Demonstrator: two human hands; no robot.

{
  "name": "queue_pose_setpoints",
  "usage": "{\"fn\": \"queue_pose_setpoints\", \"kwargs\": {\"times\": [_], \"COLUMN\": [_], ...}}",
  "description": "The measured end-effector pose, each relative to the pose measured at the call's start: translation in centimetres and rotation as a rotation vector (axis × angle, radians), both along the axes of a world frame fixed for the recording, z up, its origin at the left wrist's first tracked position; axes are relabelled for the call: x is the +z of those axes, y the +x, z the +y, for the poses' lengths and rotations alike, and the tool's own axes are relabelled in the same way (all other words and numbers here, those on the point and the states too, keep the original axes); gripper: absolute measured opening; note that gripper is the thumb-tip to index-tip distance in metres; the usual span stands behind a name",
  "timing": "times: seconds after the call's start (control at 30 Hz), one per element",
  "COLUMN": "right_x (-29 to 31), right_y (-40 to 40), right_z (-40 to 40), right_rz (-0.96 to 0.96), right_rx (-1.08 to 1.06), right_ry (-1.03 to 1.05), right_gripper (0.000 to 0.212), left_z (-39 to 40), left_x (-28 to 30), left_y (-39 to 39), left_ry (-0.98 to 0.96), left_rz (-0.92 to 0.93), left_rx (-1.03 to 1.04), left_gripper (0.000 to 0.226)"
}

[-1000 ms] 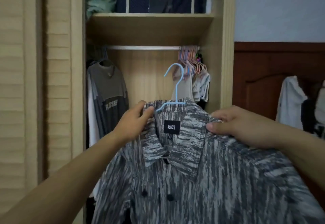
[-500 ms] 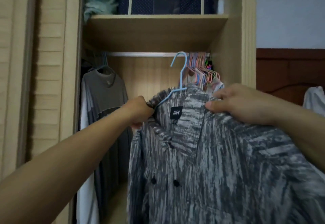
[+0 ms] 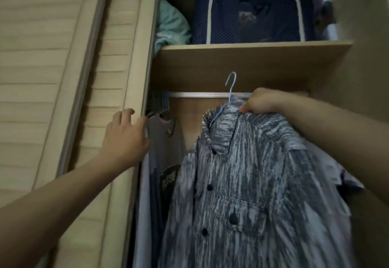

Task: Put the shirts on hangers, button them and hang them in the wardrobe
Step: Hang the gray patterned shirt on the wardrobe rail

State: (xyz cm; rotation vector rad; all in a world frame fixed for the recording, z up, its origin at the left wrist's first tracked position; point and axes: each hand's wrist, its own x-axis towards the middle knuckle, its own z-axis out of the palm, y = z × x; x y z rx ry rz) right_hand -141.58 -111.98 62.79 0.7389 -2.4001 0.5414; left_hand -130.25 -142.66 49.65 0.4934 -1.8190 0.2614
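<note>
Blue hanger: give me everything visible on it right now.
The blue hanger looks like thin, light-blue coated wire. Its open hook points up in front of the rail, not visibly hooked on it. One shoulder arm slants down-left inside the collar of the grey streaked shirt it carries; the rest is covered. The right hand grips the collar just beside its neck.

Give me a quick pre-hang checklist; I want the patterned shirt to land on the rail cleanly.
1. Right hand grips the patterned shirt at the collar: ok.
2. Blue hanger hook over the rail: not ok, its hook sits in front of the shelf.
3. Free rail beside the grey T-shirt: ok.
4. Left hand open, touching the T-shirt's edge: ok.
5. Shirt fully buttoned: cannot tell.
</note>
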Motion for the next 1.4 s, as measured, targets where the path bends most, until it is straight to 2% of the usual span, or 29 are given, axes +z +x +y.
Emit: {"fn": "queue_pose_setpoints", "kwargs": {"times": [0.07,0.13,0.27,0.37,0.47,0.5,0.6,0.67,0.77,0.93,1.0,1.07,1.17,1.23,1.3,1.37,1.4], "right_x": [-0.3,0.2,3.1,5.9,7.1,7.1,5.4,4.2,3.2,2.2,1.2,-1.0,-4.9,-6.6,-7.7,-8.3,-8.3], "right_y": [-1.4,-2.7,-4.8,-6.7,-8.0,-8.9,-10.7,-11.7,-11.8,-10.5,-9.8,-9.3,-9.4,-10.0,-10.6,-10.9,-11.0], "right_z": [-4.3,-7.5,-12.2,-14.6,-17.1,-18.1,-21.8,-24.6,-27.3,-27.5,-26.7,-25.7,-22.9,-20.1,-17.3,-15.3,-14.7], "right_rz": [-0.014,-0.033,-0.009,0.038,0.067,0.095,0.103,0.048,0.011,-0.006,0.061,0.166,0.272,0.343,0.371,0.37,0.381], "right_rx": [-0.052,-0.094,-0.194,-0.212,-0.219,-0.19,-0.186,-0.182,-0.11,0.0,0.011,0.116,0.094,-0.037,-0.161,-0.23,-0.253], "right_ry": [0.019,0.006,0.063,0.109,0.059,0.052,0.219,0.274,0.211,0.091,0.059,-0.011,0.03,0.032,0.077,0.097,0.092], "right_gripper": [0.048,0.044,0.047,0.048,0.046,0.046,0.043,0.043,0.046,0.044,0.044,0.049,0.024,0.016,0.018,0.024,0.025], "left_z": [-3.8,-6.4,-8.5,-9.0,-9.7,-9.9,-10.2,-10.2,-10.1,-10.1,-10.0,-9.7,-8.1,-5.7,-1.6,2.4,4.1], "left_x": [-0.3,0.2,1.0,0.2,-0.5,-0.6,-0.7,-0.7,-0.9,-1.4,-2.2,-3.1,-4.8,-8.5,-15.3,-21.9,-24.4], "left_y": [-0.6,-1.4,-3.6,-4.6,-5.0,-5.1,-5.3,-5.4,-5.6,-5.4,-5.4,-5.4,-4.8,-4.2,-3.6,-3.8,-4.4], "left_ry": [0.008,0.014,0.059,-0.008,-0.025,-0.03,-0.043,-0.051,-0.047,-0.023,-0.029,-0.005,0.008,-0.118,-0.159,0.063,0.206], "left_rz": [-0.007,-0.052,-0.011,0.081,0.127,0.137,0.164,0.175,0.179,0.16,0.147,0.147,0.181,0.175,0.045,-0.313,-0.509], "left_rx": [0.02,0.012,-0.116,-0.156,-0.227,-0.236,-0.246,-0.259,-0.265,-0.279,-0.292,-0.321,-0.31,-0.33,-0.55,-0.681,-0.659], "left_gripper": [0.062,0.072,0.084,0.084,0.078,0.077,0.077,0.078,0.078,0.077,0.075,0.071,0.065,0.061,0.055,0.065,0.076]}}
